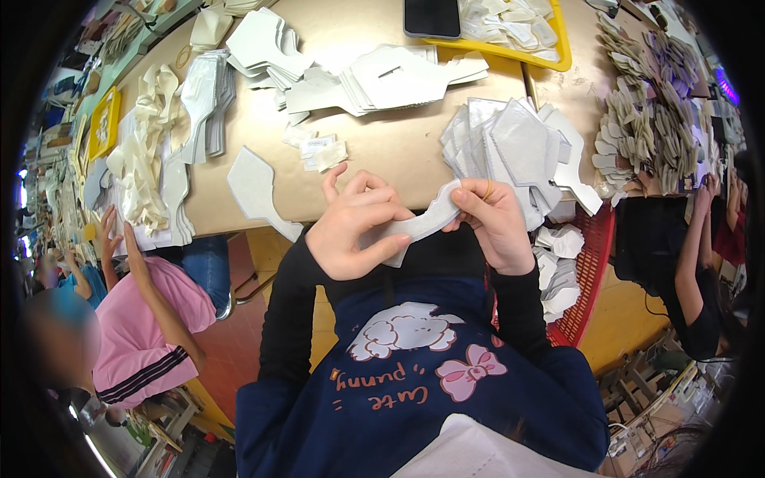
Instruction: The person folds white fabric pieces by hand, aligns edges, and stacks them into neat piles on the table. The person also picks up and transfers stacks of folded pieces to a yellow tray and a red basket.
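Observation:
A curved, pale grey cut piece of sheet material [431,221] is stretched between my two hands, just off the table's near edge. My left hand [351,231] grips its lower left end, thumb and fingers closing on it while the index finger sticks up. With thumb and fingers pinched, my right hand [500,229] has the upper right end. One similar grey-white piece with a narrow tail [253,185] lies flat on the table left of my hands. A fanned pile of pale pieces [510,142] sits just beyond my right hand. Small white labels [321,151] lie beyond my left hand.
Stacked pale cut pieces [398,78] cover the table's [382,171] middle back. A phone [431,17] rests by a yellow tray [562,44] of small pieces. Below right stands a red basket [594,275]. A person in pink [151,319] works at left, others at right.

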A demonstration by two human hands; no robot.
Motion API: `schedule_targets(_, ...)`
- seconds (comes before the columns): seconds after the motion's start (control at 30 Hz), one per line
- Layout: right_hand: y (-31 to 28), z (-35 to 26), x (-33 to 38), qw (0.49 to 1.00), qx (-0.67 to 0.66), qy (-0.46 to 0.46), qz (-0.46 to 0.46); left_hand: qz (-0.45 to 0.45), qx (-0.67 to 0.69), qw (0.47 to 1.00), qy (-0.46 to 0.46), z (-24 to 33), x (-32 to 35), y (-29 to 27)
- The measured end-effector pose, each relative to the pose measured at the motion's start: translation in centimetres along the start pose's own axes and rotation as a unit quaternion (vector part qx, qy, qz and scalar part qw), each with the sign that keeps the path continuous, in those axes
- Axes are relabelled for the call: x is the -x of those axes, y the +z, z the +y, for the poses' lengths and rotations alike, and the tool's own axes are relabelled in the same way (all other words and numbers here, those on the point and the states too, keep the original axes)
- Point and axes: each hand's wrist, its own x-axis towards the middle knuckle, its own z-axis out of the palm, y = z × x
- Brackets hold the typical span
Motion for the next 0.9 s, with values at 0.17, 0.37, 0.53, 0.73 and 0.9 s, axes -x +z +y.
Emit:
schedule_targets(0.17,1.4,0.5,0.6,0.999,0.032,-0.027,0.019,0.046,-0.003,0.998,-0.046,-0.1,-0.7,1.5)
schedule_targets(0.37,1.2,0.7,0.7,0.986,0.116,-0.065,0.099,0.083,-0.025,0.994,-0.074,0.5,-0.7,2.4)
schedule_targets(0.53,0.9,1.2,0.7,0.975,0.111,-0.136,0.137,0.046,-0.001,0.993,-0.110,0.3,-0.8,2.4)
schedule_targets(0.73,-0.4,0.8,0.6,0.971,0.104,-0.155,0.149,0.043,0.035,0.993,-0.107,-0.8,-0.9,2.2)
schedule_targets(0.9,-0.4,1.4,0.6,0.978,0.180,-0.079,0.071,0.138,0.210,0.951,-0.179,-0.7,-0.8,3.0)
